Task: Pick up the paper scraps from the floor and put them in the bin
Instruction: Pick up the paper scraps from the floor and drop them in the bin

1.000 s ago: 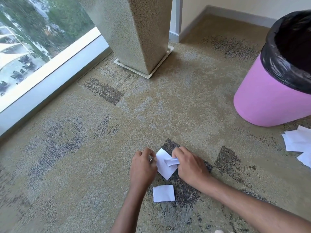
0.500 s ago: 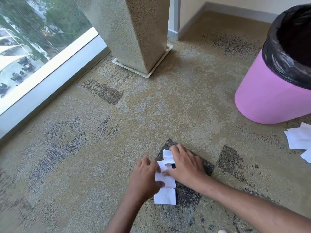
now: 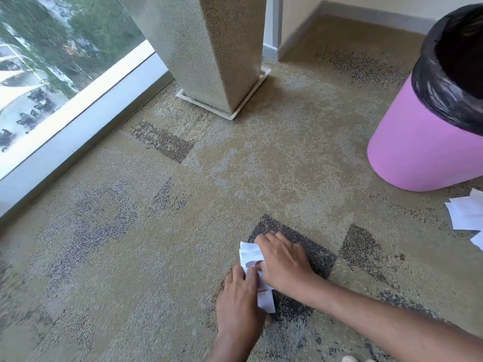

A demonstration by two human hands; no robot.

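Your left hand (image 3: 241, 301) is lying palm-down on the carpet floor (image 3: 274, 158) at the near-centre, fingers pressing onto a small white paper scrap (image 3: 266, 300) that's poking out just beside it on the right. Your right hand (image 3: 283, 259) is sitting just beyond & touching the left, fingers curled and clamping a bunch of gathered scraps (image 3: 251, 253) w/ the thumb; the bunch is sticking up at the hand's left side, over a dark patch of carpet. So both hands are working together, touching at the fingertips, right one closed on paper, left one flat w/ fingers on the loose scrap; can't tell if the left is actually gripping it or only pinning it. More scraps (image 3: 467, 216) are lying loose on the floor at the right edge, near the foot of the pink bin (image 3: 418, 152), not touching it. The bin w/ its black liner (image 3: 439, 82) is standing upright at the far right, well apart from your hands. A speckled pillar (image 3: 209, 48) is rising at the far centre, w/ a window (image 3: 47, 61) running along the floor's left edge.
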